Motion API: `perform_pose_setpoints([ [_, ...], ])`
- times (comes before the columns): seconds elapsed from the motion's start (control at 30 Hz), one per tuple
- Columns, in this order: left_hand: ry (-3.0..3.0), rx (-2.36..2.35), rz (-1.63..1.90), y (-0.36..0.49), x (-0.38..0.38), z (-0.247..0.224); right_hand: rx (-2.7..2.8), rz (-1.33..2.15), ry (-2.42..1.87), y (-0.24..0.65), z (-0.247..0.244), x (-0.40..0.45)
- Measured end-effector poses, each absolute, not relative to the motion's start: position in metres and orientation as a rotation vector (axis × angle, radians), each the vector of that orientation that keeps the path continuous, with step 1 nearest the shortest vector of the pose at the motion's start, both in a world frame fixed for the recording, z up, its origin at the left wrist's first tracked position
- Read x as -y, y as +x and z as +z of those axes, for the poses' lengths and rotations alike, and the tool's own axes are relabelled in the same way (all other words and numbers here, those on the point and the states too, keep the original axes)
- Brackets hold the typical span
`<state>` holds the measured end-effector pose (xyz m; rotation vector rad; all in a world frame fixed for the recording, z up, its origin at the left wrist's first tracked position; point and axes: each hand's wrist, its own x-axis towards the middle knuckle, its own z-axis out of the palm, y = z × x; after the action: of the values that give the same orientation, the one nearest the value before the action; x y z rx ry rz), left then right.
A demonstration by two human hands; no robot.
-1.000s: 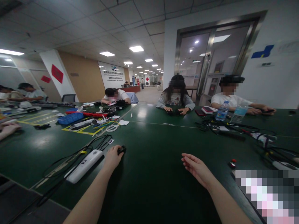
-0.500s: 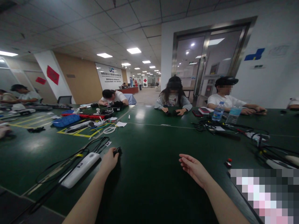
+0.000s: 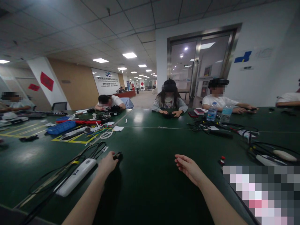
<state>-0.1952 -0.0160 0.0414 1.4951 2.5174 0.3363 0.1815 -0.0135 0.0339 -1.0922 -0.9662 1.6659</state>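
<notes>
My left hand (image 3: 109,163) is at the left of centre over the green table (image 3: 145,175), its fingers closed round a small black object (image 3: 117,156) that sticks out past the fingertips. Just left of that wrist lies a white power strip (image 3: 76,177) marked "2", with black cables (image 3: 90,153) beside it. My right hand (image 3: 188,168) hovers at the right of centre, palm turned inward. Its fingers are bent and close together, the thumb near them, and whether anything small is between them cannot be made out.
A blue tray (image 3: 61,127) and a coil of white cable (image 3: 106,135) lie at the back left. Two bottles (image 3: 212,112) and tangled black cables (image 3: 220,126) are at the back right. A small red-topped item (image 3: 222,160) lies right of my right hand. People sit across the table.
The view has shifted a little, so the room and table items appear further left. My left hand still holds the black object. My right hand keeps nearly the same pose.
</notes>
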Motion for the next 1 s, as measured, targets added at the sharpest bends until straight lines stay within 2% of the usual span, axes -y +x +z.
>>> perform_pose_setpoints([
  [0.3, 1.882, -2.163, 0.442, -0.093, 0.002, 0.037, 0.981, 1.656, -1.072, 0.183, 0.032, 0.014],
  [0.57, 1.963, -1.779, 0.528, -0.002, 0.015, 0.035, 1.075, 1.565, -1.111, 0.182, 0.024, 0.01],
  [1.0, 1.911, -1.268, 0.704, -0.003, 0.018, 0.011, 1.866, 1.054, -1.354, 0.18, 0.038, 0.016],
])
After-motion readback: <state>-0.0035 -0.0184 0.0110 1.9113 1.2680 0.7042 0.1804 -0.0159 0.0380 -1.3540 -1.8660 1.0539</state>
